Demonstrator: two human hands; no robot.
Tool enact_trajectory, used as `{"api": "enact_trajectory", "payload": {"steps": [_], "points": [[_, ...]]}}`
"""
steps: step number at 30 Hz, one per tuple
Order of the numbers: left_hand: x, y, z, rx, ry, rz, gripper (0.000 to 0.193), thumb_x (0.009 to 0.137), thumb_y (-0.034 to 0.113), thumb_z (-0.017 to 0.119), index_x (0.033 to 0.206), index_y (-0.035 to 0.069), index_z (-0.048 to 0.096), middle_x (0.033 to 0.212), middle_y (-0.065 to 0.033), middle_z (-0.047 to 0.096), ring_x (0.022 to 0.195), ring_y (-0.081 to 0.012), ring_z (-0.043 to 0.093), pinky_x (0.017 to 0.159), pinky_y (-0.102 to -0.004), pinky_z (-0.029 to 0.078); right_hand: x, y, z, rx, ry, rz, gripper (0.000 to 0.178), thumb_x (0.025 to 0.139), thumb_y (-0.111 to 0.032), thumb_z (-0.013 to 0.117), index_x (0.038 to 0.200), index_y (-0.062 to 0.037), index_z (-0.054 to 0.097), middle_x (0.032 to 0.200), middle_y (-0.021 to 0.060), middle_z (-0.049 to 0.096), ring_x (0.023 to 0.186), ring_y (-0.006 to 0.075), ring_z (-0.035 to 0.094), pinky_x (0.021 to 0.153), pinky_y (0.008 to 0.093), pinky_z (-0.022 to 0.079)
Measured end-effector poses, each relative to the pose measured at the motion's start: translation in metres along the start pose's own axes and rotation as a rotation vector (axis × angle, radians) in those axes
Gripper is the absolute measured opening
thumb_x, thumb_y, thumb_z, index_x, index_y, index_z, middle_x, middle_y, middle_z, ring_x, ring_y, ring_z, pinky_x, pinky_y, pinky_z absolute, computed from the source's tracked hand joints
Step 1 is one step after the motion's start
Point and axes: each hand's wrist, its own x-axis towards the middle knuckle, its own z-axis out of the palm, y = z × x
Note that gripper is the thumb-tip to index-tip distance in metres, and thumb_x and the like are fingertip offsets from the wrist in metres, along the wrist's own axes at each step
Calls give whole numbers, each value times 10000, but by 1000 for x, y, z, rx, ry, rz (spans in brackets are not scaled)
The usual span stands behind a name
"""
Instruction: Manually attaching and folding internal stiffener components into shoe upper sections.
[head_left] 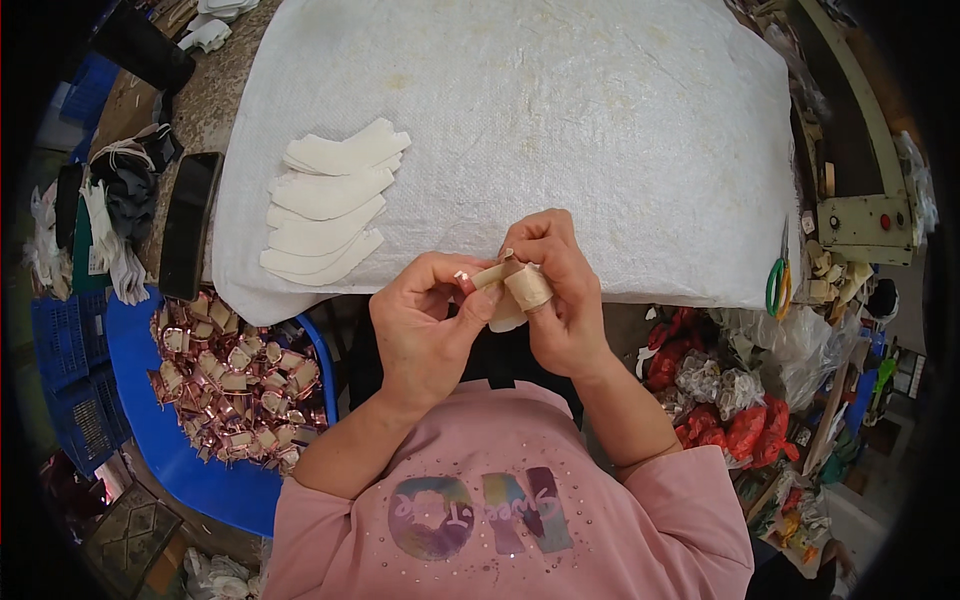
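My left hand (pixel 425 315) and my right hand (pixel 562 290) meet in front of my chest, at the table's near edge. Between them is a small piece with a beige strip (pixel 488 277) and a shiny rose-coloured end (pixel 465 283). Left thumb and fingers pinch this piece, and the right fingertips close on its other side. A beige band (pixel 530 287) shows at my right fingers; whether it is finger tape or part of the piece I cannot tell. Cream cut pieces (pixel 325 205) lie overlapping to the left of my hands on a white woven sheet (pixel 560 110).
At lower left, a blue basin (pixel 190 470) holds many rose-coloured metallic pieces (pixel 240 380) with beige pads. A dark phone (pixel 190 225) lies left of the sheet. Scissors (pixel 778 285) hang at its right edge. Red and clear plastic bags (pixel 740 400) crowd the right side, below a machine box (pixel 865 225).
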Motion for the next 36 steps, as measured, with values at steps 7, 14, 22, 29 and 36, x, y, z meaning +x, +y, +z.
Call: {"api": "enact_trajectory", "payload": {"steps": [7, 14, 22, 29, 36], "points": [[3, -1, -4, 55, 0, -14, 117, 839, 46, 668, 905, -26, 603, 936, -93, 643, 787, -80, 556, 720, -222, 474, 6, -6, -1, 406, -11, 272, 117, 762, -17, 564, 874, -47, 551, 881, 101, 523, 838, 251, 472, 731, 353, 353], [6, 9, -1, 531, -24, 365, 105, 794, 95, 706, 857, 34, 649, 949, -91, 595, 859, -187, 544, 737, -269, 467, -1, -6, -2, -292, 111, -183, 146, 794, -162, 655, 805, -75, 538, 887, 57, 531, 841, 235, 468, 762, 335, 342], [13, 9, -16, 672, -135, 676, 106, 713, 70, 738, 790, 79, 665, 985, -76, 568, 936, -258, 511, 712, -323, 414, 11, -7, -26, 576, -273, 505, 330, 812, -159, 688, 1093, -12, 595, 1014, 59, 595, 951, 179, 553, 851, 344, 460], [5, 10, -23, 394, -231, 369, 354, 867, 280, 606, 1150, 67, 609, 1115, -112, 536, 974, -208, 485, 772, -316, 403, 10, -2, -25, 218, -118, 4, 395, 712, -66, 741, 1081, -57, 601, 961, 67, 651, 880, 194, 603, 782, 333, 481], [3, 5, -18, -72, -446, -245, 509, 946, 195, 368, 1400, -11, 266, 1192, -96, 459, 1068, -148, 438, 952, -274, 334, 0, -3, -6, 192, -111, -32, 487, 708, -111, 765, 1167, -116, 601, 1020, 44, 643, 893, 221, 566, 775, 322, 482]]}}
